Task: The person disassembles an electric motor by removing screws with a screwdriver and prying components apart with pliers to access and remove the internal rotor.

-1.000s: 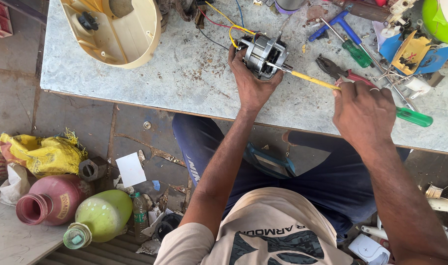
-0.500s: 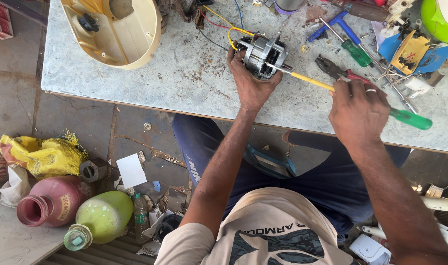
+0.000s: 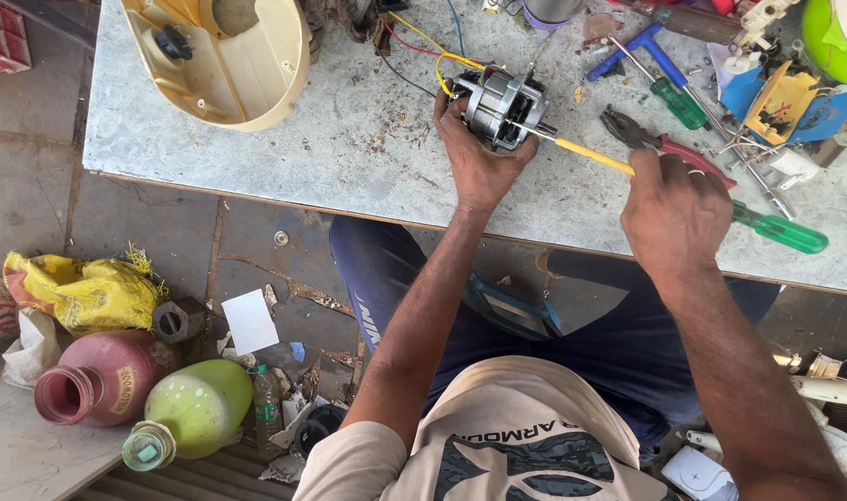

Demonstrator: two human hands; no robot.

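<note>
Both hands are busy: left hand (image 3: 474, 158) clasps the small electric motor (image 3: 502, 109) on the table (image 3: 349, 139); right hand (image 3: 674, 209) grips a yellow-shafted screwdriver (image 3: 586, 153), tip at the motor.

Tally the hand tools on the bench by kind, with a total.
Screwdrivers: 3 (yellow-shafted one in the right hand, green-handled, small green)
Pliers: 1 (red-handled)
Blue T-handle tool: 1
Total: 5

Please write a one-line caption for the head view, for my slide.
Left hand steadies a small motor on the table while right hand drives a yellow screwdriver into it.
</note>
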